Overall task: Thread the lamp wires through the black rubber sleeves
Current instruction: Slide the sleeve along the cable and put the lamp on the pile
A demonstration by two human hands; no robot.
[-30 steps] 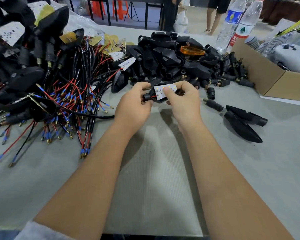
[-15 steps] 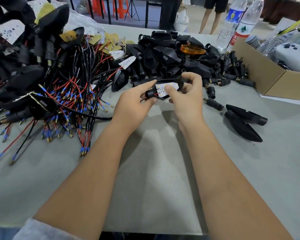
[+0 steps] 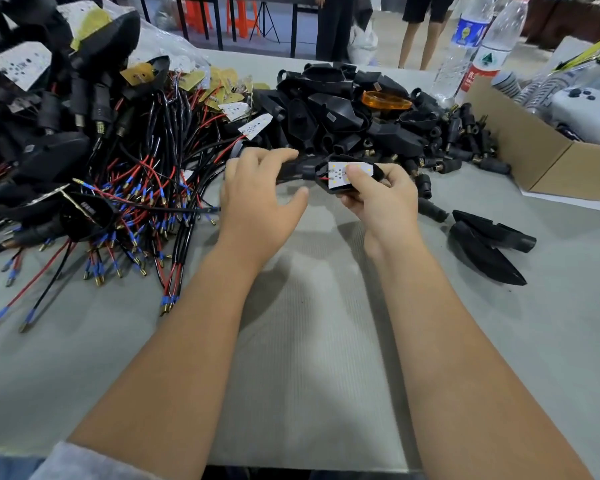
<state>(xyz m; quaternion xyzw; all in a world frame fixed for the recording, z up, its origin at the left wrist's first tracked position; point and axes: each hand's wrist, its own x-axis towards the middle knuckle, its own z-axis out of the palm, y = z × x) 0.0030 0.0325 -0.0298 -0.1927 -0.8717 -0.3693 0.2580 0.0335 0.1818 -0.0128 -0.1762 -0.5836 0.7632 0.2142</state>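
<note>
Grey table (image 3: 309,341) w/ ribbed mat area in centre, bare betw. and below the forearms; near edge runs along bottom of frame. Open room is that mid strip only: L side is crowded by wire pile (image 3: 125,202) (red/black leads, blue crimps, brass tips fanning toward the near-left), far side by heap of black housings (image 3: 343,109) w/ one orange lens (image 3: 386,100) on top, R side by cardboard box (image 3: 548,157) whose corner sits near the sleeves. Loose rubber sleeves (image 3: 465,147) scattered betw. heap and box; one lone sleeve (image 3: 432,208) lies just R of the R hand. Two empty shells (image 3: 489,247) lie R of centre, apart from the hands, points aimed near-right. R hand (image 3: 383,202) grips lamp (image 3: 349,176) above the mat, fingers curled under the black shell, thumb pressed on the white LED board, board face up toward cam. Lamp long axis runs roughly L–R; stem end points L, w/ a short bit of red lead visible at board's L edge. From stem a black lead/sleeve run (image 3: 298,166) goes L under the L hand (image 3: 260,199). L hand sits palm down over that run, fingers loosely bent, thumb out toward the lamp; can't tell if it pinches the lead or just rests on it. Two bottles (image 3: 471,46) stand far R behind box.
</note>
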